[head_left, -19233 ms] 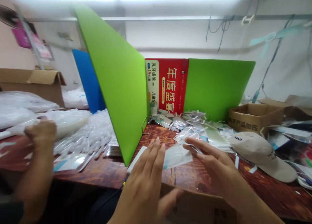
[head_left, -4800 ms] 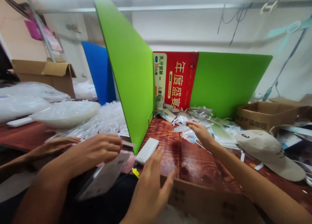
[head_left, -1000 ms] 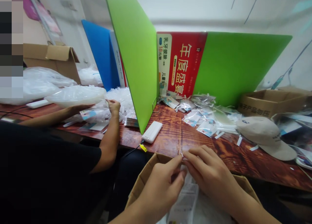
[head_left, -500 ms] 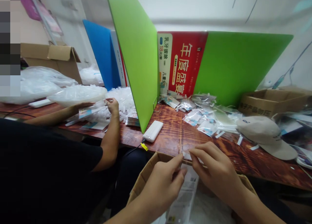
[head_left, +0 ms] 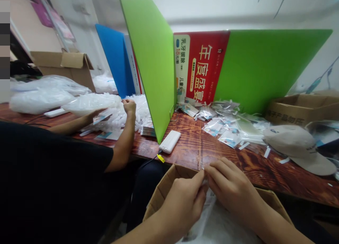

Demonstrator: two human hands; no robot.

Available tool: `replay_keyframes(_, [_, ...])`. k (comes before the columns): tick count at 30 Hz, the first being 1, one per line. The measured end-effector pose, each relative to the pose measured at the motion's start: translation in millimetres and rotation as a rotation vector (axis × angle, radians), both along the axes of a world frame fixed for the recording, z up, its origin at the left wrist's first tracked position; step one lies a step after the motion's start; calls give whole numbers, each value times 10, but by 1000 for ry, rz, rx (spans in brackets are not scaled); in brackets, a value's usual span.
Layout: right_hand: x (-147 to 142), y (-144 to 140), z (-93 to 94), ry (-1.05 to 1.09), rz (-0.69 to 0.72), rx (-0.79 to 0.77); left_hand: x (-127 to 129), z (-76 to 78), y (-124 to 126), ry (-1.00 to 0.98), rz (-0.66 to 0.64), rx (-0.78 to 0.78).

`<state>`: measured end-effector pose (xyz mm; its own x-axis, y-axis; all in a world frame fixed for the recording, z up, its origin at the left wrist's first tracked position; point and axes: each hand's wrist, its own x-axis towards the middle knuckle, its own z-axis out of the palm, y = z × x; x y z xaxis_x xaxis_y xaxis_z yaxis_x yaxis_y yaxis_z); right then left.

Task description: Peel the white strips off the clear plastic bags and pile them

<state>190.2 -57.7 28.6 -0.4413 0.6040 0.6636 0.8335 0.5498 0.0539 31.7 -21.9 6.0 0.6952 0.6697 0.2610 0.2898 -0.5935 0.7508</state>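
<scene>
Low at the front of the view, my left hand [head_left: 185,198] and my right hand [head_left: 231,187] meet with their fingertips pinched together. Between them is the top edge of a clear plastic bag [head_left: 209,202], mostly hidden by my fingers. The bag hangs down over an open cardboard box [head_left: 159,194], which sits below the table edge and holds more clear plastic. Several small clear packets with printed cards [head_left: 230,138] lie in a loose pile on the table beyond my right hand. A white power bank [head_left: 170,141] with a cable lies beyond my left hand.
Green divider boards [head_left: 265,67] and a red printed board [head_left: 206,65] stand on the wooden table [head_left: 190,148]. To the right are a beige cap [head_left: 293,143] and a cardboard box [head_left: 299,111]. A co-worker [head_left: 53,180] handles packets at left, near heaped white plastic pieces [head_left: 140,109].
My hands have drawn together and the right fingers have closed down onto the bag's top edge. Less of the bag shows. The view has shifted slightly; the co-worker's raised hand has moved up a little.
</scene>
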Motion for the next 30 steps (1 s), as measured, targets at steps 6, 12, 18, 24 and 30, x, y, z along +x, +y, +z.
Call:
replay_keyframes(6, [234, 103, 5, 235, -109, 65, -30, 15, 0, 1, -28, 10])
replay_keyframes(12, [292, 73, -4, 296, -136, 83, -54, 107, 41, -69, 132, -53])
replay_keyframes(18, [71, 89, -136, 125, 37, 5, -32, 37, 66, -97, 9, -77])
replay_keyframes(24, [69, 142, -137, 80, 11, 37, 6, -6, 58, -56, -35, -29])
replay_keyframes(30, [106, 142, -84, 199, -4, -30, -8, -18, 87, -59, -4, -39])
